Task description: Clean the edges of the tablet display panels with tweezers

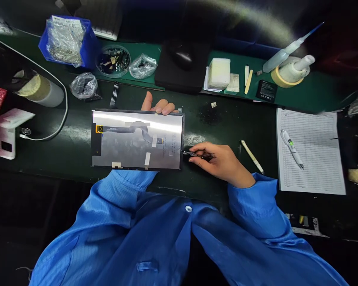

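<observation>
A display panel (pixel 125 149) lies silver back up above the bench, with a dark flex cable (pixel 122 129) running across it and small tape pieces stuck on. My left hand (pixel 159 106) supports it from underneath; the fingers curl over the far edge, while the palm is hidden. At the panel's right edge, my right hand (pixel 219 161) pinches slim metal tweezers (pixel 193 154). Their tip meets the edge near its lower corner; whether it grips anything there is too small to tell.
Along the back stand a blue bin (pixel 91 47) of bagged parts, a round dish (pixel 112 60), a white block (pixel 219 73) and a tape roll (pixel 286 75). A pen (pixel 292 149) rests on a printed sheet (pixel 313 174) at right. A white cable (pixel 66 99) curves at left.
</observation>
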Tool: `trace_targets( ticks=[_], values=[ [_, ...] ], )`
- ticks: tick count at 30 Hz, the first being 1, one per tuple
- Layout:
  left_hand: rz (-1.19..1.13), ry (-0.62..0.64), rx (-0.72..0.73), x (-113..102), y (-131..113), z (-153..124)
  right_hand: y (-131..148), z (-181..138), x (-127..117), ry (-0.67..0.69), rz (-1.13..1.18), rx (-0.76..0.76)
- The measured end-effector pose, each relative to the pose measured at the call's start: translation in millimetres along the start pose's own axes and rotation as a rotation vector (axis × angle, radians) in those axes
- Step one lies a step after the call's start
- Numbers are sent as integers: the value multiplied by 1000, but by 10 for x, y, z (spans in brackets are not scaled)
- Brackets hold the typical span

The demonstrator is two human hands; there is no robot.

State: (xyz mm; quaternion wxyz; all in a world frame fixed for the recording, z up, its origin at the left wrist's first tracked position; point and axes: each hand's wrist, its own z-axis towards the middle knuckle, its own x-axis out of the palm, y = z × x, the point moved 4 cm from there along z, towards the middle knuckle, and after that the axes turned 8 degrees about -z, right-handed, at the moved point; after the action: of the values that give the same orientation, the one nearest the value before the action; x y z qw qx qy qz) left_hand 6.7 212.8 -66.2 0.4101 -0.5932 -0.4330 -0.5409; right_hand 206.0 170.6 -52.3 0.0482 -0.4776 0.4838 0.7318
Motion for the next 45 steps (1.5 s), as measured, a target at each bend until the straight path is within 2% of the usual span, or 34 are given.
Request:
trace_targets(
  ticks=[4, 8, 14, 21, 28, 34, 41, 45],
  values=[
    [49, -62, 40, -2, -2, 3, 28, 15, -16, -3, -23, -47],
    [23, -27, 22, -9, 5, 10, 52, 27, -33, 2, -41, -102],
    [-16, -30, 15, -4, 5, 18, 0, -15, -25, 3, 3, 19],
    [-14, -1, 2, -11, -15, 13, 63, 28, -44, -24, -61, -115],
    [-18, -31, 22, 8, -11, 14, 12, -8, -20, 11, 5, 22],
    [-54, 13, -19, 10, -13, -11, 69, 19, -38, -21, -64, -117],
    [-49, 9, 7, 5, -16, -1, 52, -6, -32, -33, -38, -60],
    [-53, 5, -7, 4, -10, -13, 87, 8, -40, -40, -66, -129]
  ],
)
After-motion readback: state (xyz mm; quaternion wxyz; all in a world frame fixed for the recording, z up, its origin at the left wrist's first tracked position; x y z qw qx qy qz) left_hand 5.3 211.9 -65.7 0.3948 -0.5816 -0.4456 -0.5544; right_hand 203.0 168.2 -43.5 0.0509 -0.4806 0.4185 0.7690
